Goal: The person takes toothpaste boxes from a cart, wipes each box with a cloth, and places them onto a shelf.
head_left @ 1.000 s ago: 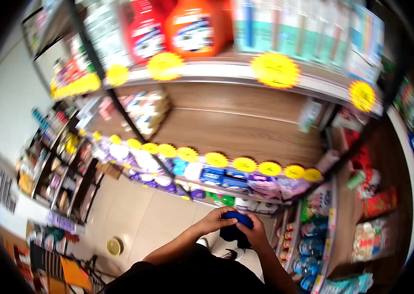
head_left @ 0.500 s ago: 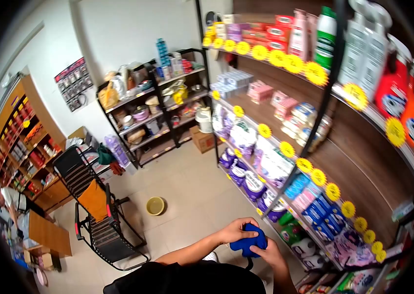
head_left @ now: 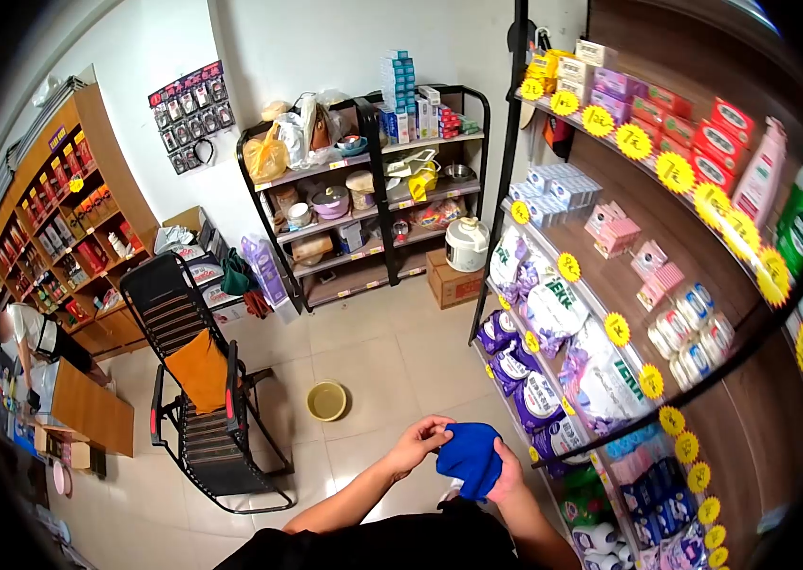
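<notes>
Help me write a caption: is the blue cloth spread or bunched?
Partly spread: the cloth shows a broad, creased face between the left hand and right hand. Hidden layers: cannot tell.

A black top (head_left: 392,549) is worn, its cloth so dark that seams and folds blend together. The left forearm (head_left: 352,492) and right forearm (head_left: 529,522) are bare; left grip (head_left: 417,446) and right grip (head_left: 509,472) are bare human hands.
</notes>
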`<state>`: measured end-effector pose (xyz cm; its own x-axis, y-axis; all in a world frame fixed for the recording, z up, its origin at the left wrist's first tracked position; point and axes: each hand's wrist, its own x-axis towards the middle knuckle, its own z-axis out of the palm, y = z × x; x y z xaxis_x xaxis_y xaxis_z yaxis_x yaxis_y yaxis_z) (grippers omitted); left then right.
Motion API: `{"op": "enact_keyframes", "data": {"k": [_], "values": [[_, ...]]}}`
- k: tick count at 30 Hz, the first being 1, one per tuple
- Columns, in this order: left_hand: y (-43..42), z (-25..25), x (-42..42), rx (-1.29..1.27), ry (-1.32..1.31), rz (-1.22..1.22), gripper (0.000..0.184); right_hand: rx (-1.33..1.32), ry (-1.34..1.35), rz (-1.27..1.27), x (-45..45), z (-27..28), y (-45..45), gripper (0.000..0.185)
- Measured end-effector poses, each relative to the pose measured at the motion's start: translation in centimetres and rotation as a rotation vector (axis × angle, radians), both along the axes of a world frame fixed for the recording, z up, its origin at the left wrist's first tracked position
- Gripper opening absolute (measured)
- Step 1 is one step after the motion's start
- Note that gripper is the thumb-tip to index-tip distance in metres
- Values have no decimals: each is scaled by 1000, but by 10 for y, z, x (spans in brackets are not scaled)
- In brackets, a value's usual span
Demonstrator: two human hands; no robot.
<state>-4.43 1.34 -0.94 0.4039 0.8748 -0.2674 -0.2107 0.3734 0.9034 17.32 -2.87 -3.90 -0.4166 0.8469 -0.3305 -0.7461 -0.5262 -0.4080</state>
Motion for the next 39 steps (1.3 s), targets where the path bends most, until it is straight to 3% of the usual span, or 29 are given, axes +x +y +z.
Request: {"op": "enact_keyframes", "data": {"k": [2, 11, 14, 22, 26, 32, 34, 35, 39], "values": [[34, -15, -8, 19, 44, 51, 30, -62, 156, 64, -10, 6, 43, 69], [224, -25, -30, -14, 106, 276, 26, -146, 99, 93, -11, -15, 264, 58], [284, -5, -37, 22, 108, 321, 26, -120, 39, 88, -12, 9, 333, 54], [434, -19, -93, -90, -56, 439, 20, -117, 54, 84, -42, -1, 508, 47], [532, -26, -127, -100, -110, 427, 17, -77, 36, -20, -74, -6, 597, 42], [688, -25, -176, -57, -38, 197, 18, -20, -73, -170, -125, -5, 732, 44], [732, -19, -187, -32, -54, 133, 18, 82, -410, -509, -146, 14, 771, 50], [753, -15, -190, -17, -41, 115, 18, 94, -368, -467, -147, 25, 790, 63], [828, -2, -198, -8, -58, 101, 18, 190, -486, -584, -145, 30, 886, 43]]}}
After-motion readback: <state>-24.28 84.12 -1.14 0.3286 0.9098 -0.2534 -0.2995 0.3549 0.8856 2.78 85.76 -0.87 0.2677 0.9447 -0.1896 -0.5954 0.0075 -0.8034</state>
